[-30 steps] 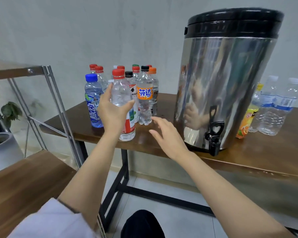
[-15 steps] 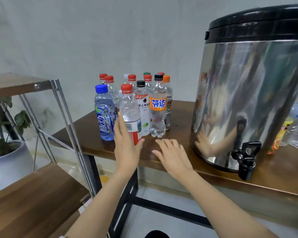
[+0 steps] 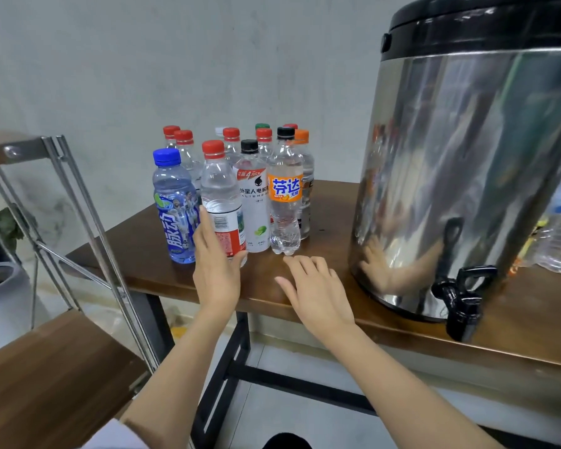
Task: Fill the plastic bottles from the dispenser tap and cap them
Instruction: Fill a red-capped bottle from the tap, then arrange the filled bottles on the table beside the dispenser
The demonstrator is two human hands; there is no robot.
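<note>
The left hand point(image 3: 216, 267) is gripping the red-capped water bottle point(image 3: 221, 196) standing on the worktop point(image 3: 136, 254), while the right hand point(image 3: 318, 294) is lying open, perhaps touching it.

Grey plaster wall point(image 3: 143, 59) behind. Brown wood counter point(image 3: 331, 218) w/ black metal legs point(image 3: 222, 367). L side: steel-frame rack point(image 3: 88, 205) w/ wood shelves, white plant pot point(image 3: 0, 306) beyond. Pale tiled floor point(image 3: 305, 419).

Red-capped bottle point(image 3: 221, 202), blue bottle point(image 3: 174, 205), silver dispenser point(image 3: 467, 176), brown table point(image 3: 321, 222)
</note>
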